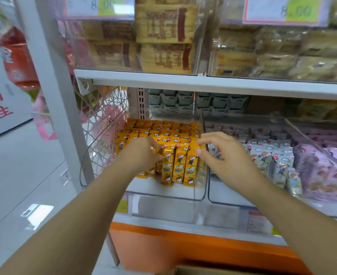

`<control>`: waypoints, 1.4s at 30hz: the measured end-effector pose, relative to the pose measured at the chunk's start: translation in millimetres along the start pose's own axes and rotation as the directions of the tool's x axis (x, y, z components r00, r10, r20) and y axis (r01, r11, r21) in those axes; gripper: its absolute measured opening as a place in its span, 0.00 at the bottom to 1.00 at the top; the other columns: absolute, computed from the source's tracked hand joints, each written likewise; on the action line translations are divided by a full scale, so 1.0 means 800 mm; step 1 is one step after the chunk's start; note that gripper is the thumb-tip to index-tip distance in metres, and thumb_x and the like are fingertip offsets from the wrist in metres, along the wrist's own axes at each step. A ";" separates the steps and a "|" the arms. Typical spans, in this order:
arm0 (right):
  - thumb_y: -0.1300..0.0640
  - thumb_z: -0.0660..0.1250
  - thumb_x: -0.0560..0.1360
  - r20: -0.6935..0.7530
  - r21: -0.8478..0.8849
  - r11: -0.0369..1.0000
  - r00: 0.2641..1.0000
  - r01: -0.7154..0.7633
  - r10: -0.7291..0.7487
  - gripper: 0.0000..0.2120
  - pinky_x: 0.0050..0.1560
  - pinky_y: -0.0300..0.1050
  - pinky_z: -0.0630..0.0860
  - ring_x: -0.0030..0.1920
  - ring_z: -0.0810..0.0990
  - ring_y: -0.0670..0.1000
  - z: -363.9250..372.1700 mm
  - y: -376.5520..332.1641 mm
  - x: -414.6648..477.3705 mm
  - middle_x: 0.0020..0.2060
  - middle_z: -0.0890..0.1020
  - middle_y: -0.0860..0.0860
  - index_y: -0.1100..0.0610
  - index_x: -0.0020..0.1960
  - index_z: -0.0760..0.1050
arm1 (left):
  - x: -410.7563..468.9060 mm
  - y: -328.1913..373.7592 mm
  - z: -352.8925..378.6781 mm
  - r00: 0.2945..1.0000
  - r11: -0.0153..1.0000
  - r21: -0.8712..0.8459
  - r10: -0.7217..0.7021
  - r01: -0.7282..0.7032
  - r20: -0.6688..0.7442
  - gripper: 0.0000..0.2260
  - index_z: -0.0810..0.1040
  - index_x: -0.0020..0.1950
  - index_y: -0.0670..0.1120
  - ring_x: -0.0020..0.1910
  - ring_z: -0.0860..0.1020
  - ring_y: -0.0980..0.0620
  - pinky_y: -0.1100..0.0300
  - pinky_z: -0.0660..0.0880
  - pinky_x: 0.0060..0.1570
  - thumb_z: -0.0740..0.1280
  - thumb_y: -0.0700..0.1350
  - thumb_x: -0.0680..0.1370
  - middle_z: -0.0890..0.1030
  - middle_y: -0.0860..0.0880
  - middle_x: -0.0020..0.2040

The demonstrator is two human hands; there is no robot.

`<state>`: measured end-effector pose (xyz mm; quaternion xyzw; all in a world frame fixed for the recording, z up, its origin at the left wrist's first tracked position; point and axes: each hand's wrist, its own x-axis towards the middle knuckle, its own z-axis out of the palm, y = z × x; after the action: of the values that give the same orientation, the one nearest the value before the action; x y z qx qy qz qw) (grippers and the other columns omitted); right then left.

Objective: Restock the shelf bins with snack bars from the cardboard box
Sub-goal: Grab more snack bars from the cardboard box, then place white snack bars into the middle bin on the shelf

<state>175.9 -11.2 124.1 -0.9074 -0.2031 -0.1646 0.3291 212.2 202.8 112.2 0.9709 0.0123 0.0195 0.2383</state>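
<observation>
Yellow snack bars (178, 163) with a cartoon figure stand in rows inside a clear shelf bin (163, 192) on the lower shelf. My left hand (142, 153) has its fingers curled against the left side of the front row of bars. On the right side of that row my right hand (221, 153) touches the bars with its fingertips, thumb below and fingers above. A strip of the cardboard box (203, 270) shows at the bottom edge of the view.
A neighbouring clear bin (243, 199) to the right holds pale blue and purple bars. The upper shelf (203, 82) carries bins of beige wafer packs under price tags. A white upright post (60, 96) and a wire side panel stand to the left, an orange base below.
</observation>
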 end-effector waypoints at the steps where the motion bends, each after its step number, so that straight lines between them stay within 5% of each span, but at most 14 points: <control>1: 0.52 0.66 0.77 -0.020 0.002 1.000 0.999 0.030 -0.030 0.09 0.60 0.37 0.63 0.59 0.71 0.42 -0.001 -0.004 -0.011 0.55 0.75 0.42 0.50 0.56 0.79 | -0.010 0.004 -0.003 0.999 1.000 0.000 0.018 -0.018 -0.030 0.10 0.76 0.56 0.49 0.39 0.79 0.50 0.57 0.76 0.37 0.69 0.49 0.76 0.81 0.49 0.47; 7: 0.59 0.67 0.74 -0.023 0.067 0.986 0.989 0.150 -0.149 0.05 0.43 0.27 0.67 0.41 0.74 0.40 -0.021 -0.016 -0.102 0.38 0.78 0.41 0.52 0.47 0.81 | -0.110 0.059 0.029 0.898 0.943 -0.020 0.311 -0.333 -0.312 0.09 0.77 0.57 0.51 0.43 0.79 0.50 0.53 0.76 0.42 0.62 0.44 0.78 0.81 0.54 0.47; 11: 0.62 0.69 0.75 0.114 0.139 0.990 0.993 -0.002 -0.014 0.06 0.38 0.29 0.68 0.37 0.74 0.40 -0.040 0.008 -0.193 0.35 0.77 0.41 0.52 0.45 0.79 | -0.181 0.076 0.080 0.836 0.861 -0.116 0.435 -0.494 -0.334 0.08 0.78 0.52 0.49 0.38 0.78 0.52 0.53 0.76 0.42 0.62 0.44 0.75 0.77 0.57 0.42; 15: 0.60 0.68 0.75 0.312 0.102 0.961 0.926 -0.256 0.213 0.09 0.42 0.28 0.68 0.40 0.77 0.37 -0.040 0.068 -0.280 0.39 0.78 0.38 0.45 0.45 0.75 | -0.236 0.077 0.159 0.905 0.897 -0.142 0.399 -0.418 -0.146 0.07 0.78 0.53 0.50 0.42 0.79 0.50 0.54 0.76 0.43 0.64 0.43 0.77 0.81 0.53 0.45; 18: 0.58 0.67 0.77 0.422 0.014 0.910 0.827 -0.415 0.371 0.07 0.46 0.28 0.69 0.45 0.76 0.42 -0.037 0.120 -0.330 0.44 0.78 0.41 0.46 0.50 0.74 | -0.263 0.074 0.213 0.961 0.953 -0.209 0.248 -0.219 0.123 0.13 0.74 0.63 0.49 0.45 0.79 0.51 0.58 0.75 0.45 0.64 0.47 0.79 0.81 0.51 0.52; 20: 0.57 0.65 0.78 0.493 -0.103 0.861 0.727 -0.498 0.479 0.06 0.53 0.34 0.72 0.48 0.76 0.44 -0.037 0.150 -0.351 0.48 0.77 0.45 0.49 0.54 0.73 | -0.276 0.066 0.246 0.921 0.966 -0.244 0.172 -0.087 0.350 0.17 0.68 0.69 0.47 0.43 0.78 0.55 0.62 0.74 0.43 0.62 0.48 0.81 0.79 0.50 0.57; 22: 0.55 0.64 0.79 0.572 -0.241 0.817 0.603 -0.523 0.555 0.12 0.55 0.41 0.74 0.51 0.75 0.46 -0.039 0.171 -0.364 0.51 0.75 0.47 0.53 0.62 0.72 | -0.284 0.057 0.271 0.858 0.977 -0.207 0.150 -0.052 0.492 0.18 0.65 0.72 0.47 0.51 0.77 0.54 0.62 0.73 0.49 0.60 0.48 0.82 0.76 0.49 0.62; 25: 0.55 0.64 0.79 0.682 -0.362 0.790 0.437 -0.495 0.586 0.23 0.45 0.37 0.74 0.46 0.76 0.43 -0.040 0.186 -0.375 0.50 0.73 0.42 0.54 0.72 0.63 | -0.282 0.047 0.291 0.802 0.985 -0.152 0.153 -0.078 0.578 0.18 0.66 0.72 0.48 0.63 0.73 0.52 0.60 0.71 0.59 0.60 0.48 0.82 0.72 0.49 0.69; 27: 0.55 0.66 0.78 0.696 -0.410 0.778 0.388 -0.476 0.604 0.26 0.54 0.46 0.77 0.56 0.78 0.52 -0.033 0.193 -0.382 0.62 0.74 0.51 0.50 0.74 0.60 | -0.279 0.046 0.301 0.770 0.984 -0.168 0.154 -0.062 0.619 0.19 0.66 0.72 0.47 0.66 0.72 0.52 0.60 0.69 0.64 0.61 0.45 0.82 0.67 0.49 0.72; 30: 0.55 0.68 0.77 0.667 -0.436 0.766 0.402 -0.472 0.627 0.26 0.57 0.59 0.75 0.58 0.77 0.59 -0.025 0.203 -0.393 0.61 0.76 0.57 0.47 0.71 0.63 | -0.274 0.048 0.311 0.729 0.988 -0.139 0.147 -0.071 0.668 0.18 0.69 0.70 0.46 0.68 0.71 0.50 0.55 0.69 0.66 0.63 0.43 0.80 0.66 0.48 0.72; 34: 0.55 0.70 0.75 0.652 -0.381 0.764 0.435 -0.520 0.621 0.21 0.59 0.51 0.75 0.60 0.75 0.53 -0.038 0.204 -0.397 0.62 0.75 0.53 0.51 0.66 0.69 | -0.266 0.050 0.316 0.732 0.991 -0.126 0.116 -0.041 0.671 0.14 0.73 0.65 0.48 0.63 0.74 0.50 0.55 0.71 0.63 0.65 0.43 0.80 0.69 0.49 0.67; 37: 0.53 0.72 0.73 0.627 -0.352 0.797 0.508 -0.491 0.590 0.23 0.57 0.46 0.75 0.58 0.76 0.50 -0.046 0.196 -0.407 0.60 0.76 0.51 0.51 0.66 0.70 | -0.269 0.048 0.321 0.721 0.991 -0.111 0.130 -0.074 0.681 0.03 0.75 0.50 0.50 0.54 0.75 0.52 0.58 0.73 0.56 0.67 0.44 0.78 0.71 0.50 0.54; 40: 0.52 0.73 0.72 0.666 -0.351 0.816 0.489 -0.459 0.562 0.29 0.57 0.44 0.74 0.57 0.75 0.50 -0.046 0.189 -0.427 0.61 0.74 0.50 0.48 0.70 0.65 | -0.276 0.047 0.323 0.608 0.990 -0.088 0.135 -0.108 0.782 0.07 0.74 0.48 0.51 0.48 0.74 0.54 0.64 0.71 0.46 0.71 0.47 0.75 0.72 0.53 0.47; 42: 0.51 0.71 0.73 0.688 -0.374 0.825 0.470 -0.423 0.553 0.32 0.57 0.45 0.74 0.58 0.75 0.51 -0.047 0.186 -0.435 0.62 0.72 0.51 0.47 0.72 0.60 | -0.280 0.047 0.325 0.558 0.986 -0.048 0.130 -0.159 0.820 0.11 0.73 0.51 0.53 0.52 0.73 0.54 0.60 0.73 0.51 0.72 0.49 0.74 0.71 0.52 0.51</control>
<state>-59.9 -231.1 -78.0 -0.9283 -0.0427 0.3269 0.1721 0.4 42.1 -107.5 0.8704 -0.1786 -0.4131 0.1994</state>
